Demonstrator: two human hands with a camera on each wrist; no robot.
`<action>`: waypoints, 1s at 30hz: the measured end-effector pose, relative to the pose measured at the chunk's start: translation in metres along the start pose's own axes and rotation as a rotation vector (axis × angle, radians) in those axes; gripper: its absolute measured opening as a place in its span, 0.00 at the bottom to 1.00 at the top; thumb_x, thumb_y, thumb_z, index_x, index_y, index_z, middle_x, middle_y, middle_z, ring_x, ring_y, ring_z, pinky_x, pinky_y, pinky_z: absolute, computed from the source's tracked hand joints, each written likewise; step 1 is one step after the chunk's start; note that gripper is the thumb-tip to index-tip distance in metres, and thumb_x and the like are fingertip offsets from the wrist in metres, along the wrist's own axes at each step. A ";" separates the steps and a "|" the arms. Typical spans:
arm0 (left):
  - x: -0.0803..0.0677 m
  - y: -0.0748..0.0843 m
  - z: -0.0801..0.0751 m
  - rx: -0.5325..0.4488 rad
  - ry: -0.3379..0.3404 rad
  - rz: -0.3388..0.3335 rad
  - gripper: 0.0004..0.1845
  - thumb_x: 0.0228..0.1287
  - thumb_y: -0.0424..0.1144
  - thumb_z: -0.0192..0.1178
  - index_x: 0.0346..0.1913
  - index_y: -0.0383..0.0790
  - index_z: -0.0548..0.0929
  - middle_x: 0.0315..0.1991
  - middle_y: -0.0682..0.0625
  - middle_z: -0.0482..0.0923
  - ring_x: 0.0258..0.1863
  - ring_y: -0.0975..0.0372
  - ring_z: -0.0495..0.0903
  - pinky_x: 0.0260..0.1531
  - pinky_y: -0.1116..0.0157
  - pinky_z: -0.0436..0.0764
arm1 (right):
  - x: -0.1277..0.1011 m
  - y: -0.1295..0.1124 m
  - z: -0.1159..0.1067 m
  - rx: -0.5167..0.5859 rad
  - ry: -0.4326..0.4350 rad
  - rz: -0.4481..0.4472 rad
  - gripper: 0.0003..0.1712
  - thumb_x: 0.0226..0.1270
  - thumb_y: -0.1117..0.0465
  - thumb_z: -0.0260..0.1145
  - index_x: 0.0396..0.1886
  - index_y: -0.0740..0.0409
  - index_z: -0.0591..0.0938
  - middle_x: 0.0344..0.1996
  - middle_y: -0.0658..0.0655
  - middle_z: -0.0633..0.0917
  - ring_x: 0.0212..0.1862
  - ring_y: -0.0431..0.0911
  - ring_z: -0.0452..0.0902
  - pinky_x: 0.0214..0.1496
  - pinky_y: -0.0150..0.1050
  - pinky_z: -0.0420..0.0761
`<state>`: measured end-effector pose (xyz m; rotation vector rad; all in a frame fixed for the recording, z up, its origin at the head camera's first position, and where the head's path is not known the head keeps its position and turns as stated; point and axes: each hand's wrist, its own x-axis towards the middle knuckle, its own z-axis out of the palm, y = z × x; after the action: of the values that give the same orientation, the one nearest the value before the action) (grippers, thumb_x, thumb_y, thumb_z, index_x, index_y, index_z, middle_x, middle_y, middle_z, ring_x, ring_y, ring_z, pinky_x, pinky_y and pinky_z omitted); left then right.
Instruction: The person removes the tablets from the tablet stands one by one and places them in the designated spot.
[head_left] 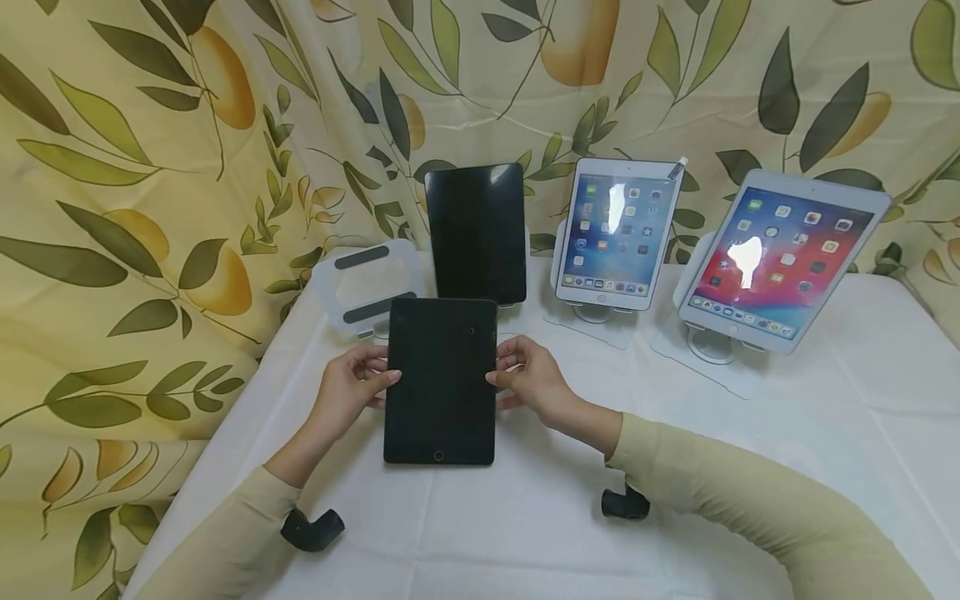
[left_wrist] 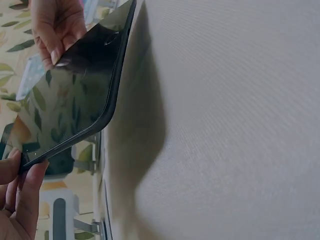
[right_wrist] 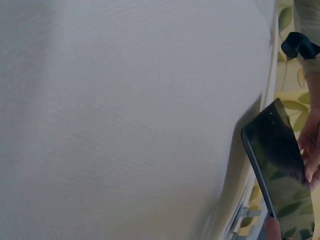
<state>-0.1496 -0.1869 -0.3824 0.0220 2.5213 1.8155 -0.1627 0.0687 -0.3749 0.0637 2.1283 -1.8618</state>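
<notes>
A black tablet (head_left: 441,383) with a dark screen and a round home button is held upright, tilted back, above the white tablecloth. My left hand (head_left: 348,387) pinches its left edge, thumb on the front and fingers behind. On the opposite edge my right hand (head_left: 536,383) grips it the same way. In the left wrist view the tablet (left_wrist: 75,85) leans over its shadow, its screen reflecting the leafy curtain. Only a fingertip of the right hand (right_wrist: 272,230) shows in the right wrist view, at the tablet's edge, while the left hand (right_wrist: 311,150) is opposite.
Behind the held tablet, a white stand (head_left: 367,287) with dark pads carries nothing. Beside it, another black tablet (head_left: 477,233) rests on a stand. Two white tablets, one middle (head_left: 615,233) and one right (head_left: 783,258), stand lit on their holders. A leaf-patterned curtain (head_left: 480,108) hangs behind.
</notes>
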 end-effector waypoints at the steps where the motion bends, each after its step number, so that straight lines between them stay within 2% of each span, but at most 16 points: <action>1: 0.000 0.000 0.000 0.003 0.001 -0.009 0.20 0.56 0.26 0.64 0.52 0.27 0.76 0.34 0.44 0.76 0.25 0.70 0.76 0.22 0.65 0.83 | 0.001 0.002 0.000 -0.001 -0.002 -0.004 0.20 0.56 0.78 0.64 0.47 0.67 0.71 0.33 0.56 0.74 0.29 0.41 0.73 0.31 0.48 0.84; 6: 0.000 -0.005 -0.002 -0.001 0.009 -0.053 0.20 0.57 0.28 0.65 0.53 0.27 0.76 0.35 0.43 0.77 0.25 0.70 0.76 0.21 0.67 0.83 | 0.004 0.007 0.005 -0.032 -0.016 0.002 0.20 0.57 0.77 0.65 0.48 0.68 0.71 0.35 0.58 0.74 0.30 0.43 0.74 0.30 0.46 0.85; 13: 0.002 -0.018 -0.004 -0.022 0.017 -0.114 0.21 0.56 0.27 0.65 0.53 0.25 0.76 0.33 0.48 0.76 0.24 0.71 0.77 0.21 0.67 0.83 | 0.008 0.006 0.008 -0.076 -0.057 0.020 0.20 0.58 0.76 0.64 0.50 0.68 0.70 0.38 0.60 0.75 0.30 0.44 0.76 0.30 0.43 0.85; 17: 0.005 -0.020 -0.005 -0.009 -0.011 -0.110 0.21 0.56 0.27 0.65 0.54 0.24 0.75 0.33 0.47 0.77 0.25 0.71 0.78 0.23 0.67 0.83 | 0.009 0.003 0.007 -0.090 -0.065 0.048 0.19 0.58 0.76 0.64 0.48 0.67 0.70 0.36 0.59 0.74 0.30 0.45 0.78 0.29 0.42 0.85; 30: 0.010 -0.027 -0.012 0.096 -0.022 -0.092 0.20 0.54 0.28 0.67 0.49 0.23 0.78 0.32 0.43 0.78 0.23 0.69 0.79 0.24 0.67 0.83 | 0.019 0.004 0.017 -0.111 -0.071 0.124 0.19 0.57 0.76 0.65 0.48 0.68 0.71 0.32 0.57 0.75 0.26 0.43 0.78 0.27 0.41 0.84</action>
<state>-0.1600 -0.2068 -0.4038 -0.0703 2.5464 1.6515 -0.1764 0.0498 -0.3856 0.1010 2.1245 -1.6493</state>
